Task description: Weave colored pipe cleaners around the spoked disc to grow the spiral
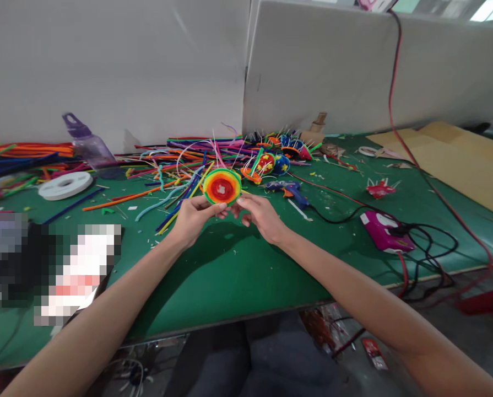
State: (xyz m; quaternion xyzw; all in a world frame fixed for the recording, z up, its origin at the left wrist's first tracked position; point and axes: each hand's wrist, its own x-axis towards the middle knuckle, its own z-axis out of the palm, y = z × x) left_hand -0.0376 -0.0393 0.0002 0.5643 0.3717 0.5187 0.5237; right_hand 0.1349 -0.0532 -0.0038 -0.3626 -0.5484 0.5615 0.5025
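Note:
A round coiled pipe-cleaner disc (pixel 222 187), red at the centre with orange, yellow and green rings, is held upright above the green table (pixel 238 270). My left hand (pixel 194 218) pinches its lower left edge. My right hand (pixel 259 214) grips its lower right edge, fingers curled. Thin white and pink wire ends stick up from behind the disc.
Loose pipe cleaners (pixel 163 165) lie spread behind the disc, with finished coloured pieces (pixel 271 162). A blue glue gun (pixel 287 190), pink power strip (pixel 382 230) with cables, white tape roll (pixel 65 185), purple bottle (pixel 90 144) and cardboard (pixel 456 160) lie around. White partitions stand behind.

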